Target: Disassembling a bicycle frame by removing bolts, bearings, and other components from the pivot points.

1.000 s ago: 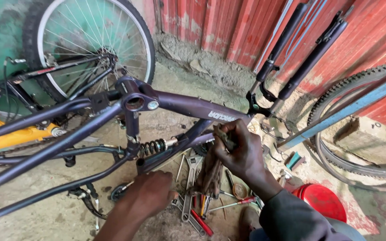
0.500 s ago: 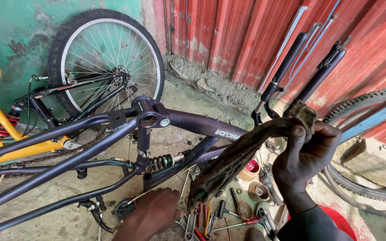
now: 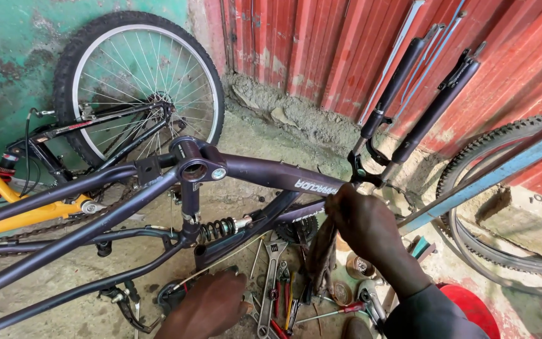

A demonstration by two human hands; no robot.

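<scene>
My right hand (image 3: 365, 223) is closed around a dirty rag (image 3: 322, 254) and presses it against the dark purple bicycle frame (image 3: 265, 172), near the front fork (image 3: 409, 107). My left hand (image 3: 211, 304) is low by the tools (image 3: 277, 292) on the ground; whether it grips anything I cannot tell.

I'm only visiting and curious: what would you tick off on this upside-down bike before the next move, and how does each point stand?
1. Right hand has a grip on the dirty dark rag by the dark purple bicycle frame: ok.
2. Left hand is low among the metal spanners on the ground: ok.
3. What the left hand holds: cannot tell.
4. Black suspension fork stands up, unobstructed: ok.
5. Ground underfoot is tidy: not ok.
</scene>
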